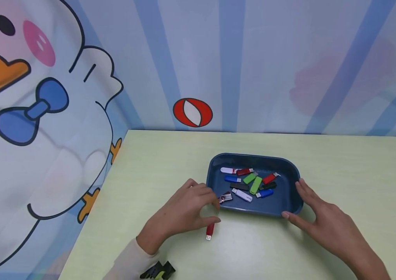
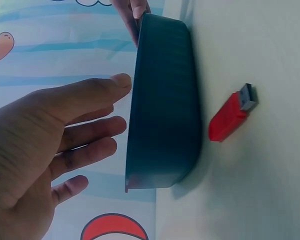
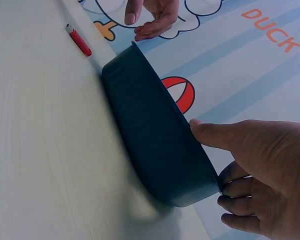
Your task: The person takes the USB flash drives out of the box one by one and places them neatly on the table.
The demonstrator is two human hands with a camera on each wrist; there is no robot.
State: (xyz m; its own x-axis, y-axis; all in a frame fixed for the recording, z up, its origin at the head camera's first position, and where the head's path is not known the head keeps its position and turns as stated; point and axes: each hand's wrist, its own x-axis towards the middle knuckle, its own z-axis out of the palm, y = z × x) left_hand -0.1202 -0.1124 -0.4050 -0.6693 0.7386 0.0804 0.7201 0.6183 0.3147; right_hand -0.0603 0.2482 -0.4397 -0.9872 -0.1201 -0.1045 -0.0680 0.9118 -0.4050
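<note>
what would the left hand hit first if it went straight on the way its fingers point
Probably the dark blue tray: the left hand points at the tray's left end. Depth is unclear, so the silver USB stick inside could come first.

I see a dark blue tray, shallow and rectangular with rounded corners, open side up on a pale tabletop. Inside, a loose cluster of USB sticks lies flat at mixed angles: red, blue, green, black, white and one silver swivel type, several with bare metal plugs. One red USB stick lies outside, just beside the tray's near left corner, plug toward the person. The left hand hovers above it, fingers loosely bent; the right hand holds the tray's near right corner.
</note>
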